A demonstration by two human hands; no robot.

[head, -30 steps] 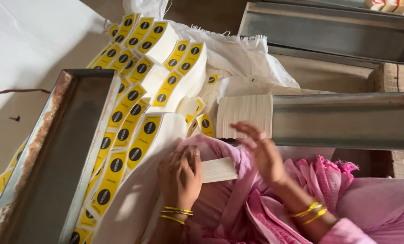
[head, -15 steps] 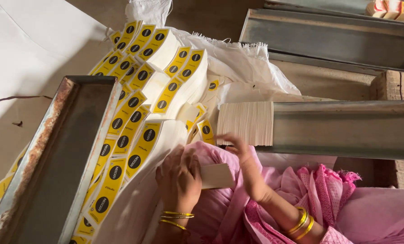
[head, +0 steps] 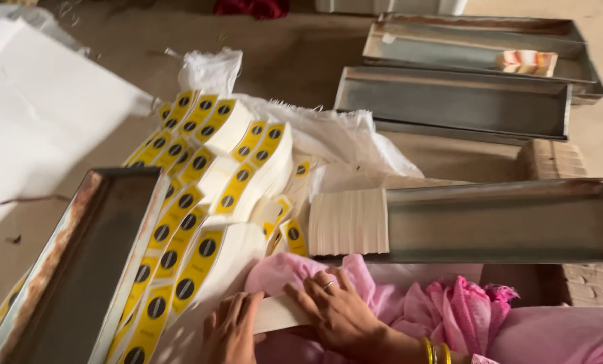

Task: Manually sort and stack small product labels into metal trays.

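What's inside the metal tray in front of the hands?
The metal tray holds a packed stack of white paper pieces at its left end; the rest looks bare. What lies behind that stack is hidden.

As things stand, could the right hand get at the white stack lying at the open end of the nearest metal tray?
Probably yes. The right hand rests on a small white stack on the pink cloth, just below the tray's stack. Nothing lies between them, and the metal tray end is open.

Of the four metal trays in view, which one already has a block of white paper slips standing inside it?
The tray nearest the hands, on the right. A block of white slips stands in its left end; the other trays lack one.
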